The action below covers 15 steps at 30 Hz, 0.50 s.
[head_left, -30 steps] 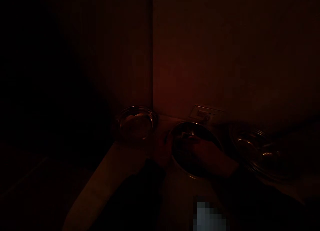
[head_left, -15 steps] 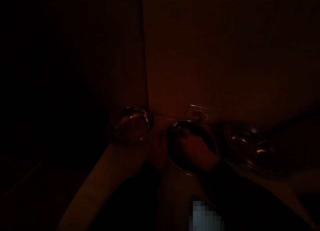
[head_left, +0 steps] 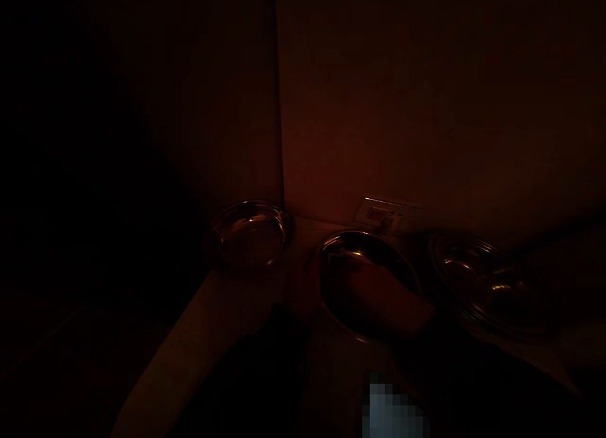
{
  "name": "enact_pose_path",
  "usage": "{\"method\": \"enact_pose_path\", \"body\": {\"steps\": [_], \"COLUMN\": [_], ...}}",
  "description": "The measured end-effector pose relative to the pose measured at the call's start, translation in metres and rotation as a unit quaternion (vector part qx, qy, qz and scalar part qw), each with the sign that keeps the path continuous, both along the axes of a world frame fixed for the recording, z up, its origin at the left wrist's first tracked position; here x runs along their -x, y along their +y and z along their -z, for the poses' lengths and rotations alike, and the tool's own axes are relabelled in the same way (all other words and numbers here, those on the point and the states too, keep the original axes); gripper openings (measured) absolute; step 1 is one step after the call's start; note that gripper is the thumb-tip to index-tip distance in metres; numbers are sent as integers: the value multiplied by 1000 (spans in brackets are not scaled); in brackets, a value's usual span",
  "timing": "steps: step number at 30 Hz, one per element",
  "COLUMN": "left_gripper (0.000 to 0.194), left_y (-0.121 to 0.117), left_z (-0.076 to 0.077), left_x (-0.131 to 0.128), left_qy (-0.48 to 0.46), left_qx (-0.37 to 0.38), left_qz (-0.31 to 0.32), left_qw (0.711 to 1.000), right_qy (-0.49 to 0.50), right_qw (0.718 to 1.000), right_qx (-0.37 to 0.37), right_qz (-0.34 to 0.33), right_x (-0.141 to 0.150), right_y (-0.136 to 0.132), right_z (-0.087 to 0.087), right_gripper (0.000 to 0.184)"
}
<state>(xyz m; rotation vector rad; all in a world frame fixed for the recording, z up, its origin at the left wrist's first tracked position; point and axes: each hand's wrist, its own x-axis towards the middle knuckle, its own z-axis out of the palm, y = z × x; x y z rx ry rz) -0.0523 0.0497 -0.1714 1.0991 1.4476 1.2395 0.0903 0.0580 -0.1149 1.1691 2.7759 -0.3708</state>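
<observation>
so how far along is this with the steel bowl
Looks set aside: a steel dish by the wall corner and a steel plate to the right, both away from the hands. In hand: the right hand is over the inside of the steel bowl, the left hand at its left side. Left: too dark to tell what remains.

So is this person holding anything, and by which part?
The left hand seems to grip the left rim of the round stainless steel bowl, with the right hand inside it; darkness hides how firmly.
</observation>
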Motion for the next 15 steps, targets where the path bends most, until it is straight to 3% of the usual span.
{"method": "enact_pose_path", "body": {"steps": [9, 15], "left_gripper": [37, 38], "left_y": [-4, -2], "left_z": [5, 6], "left_x": [1, -1], "left_qy": [-19, 7], "left_qx": [5, -12], "left_qz": [-22, -31], "left_qw": [1000, 999], "right_qy": [-97, -103], "right_qw": [987, 989], "right_qx": [-69, -67], "right_qz": [107, 81], "right_x": [19, 22], "right_y": [14, 11], "right_z": [4, 0], "right_gripper": [32, 31]}}
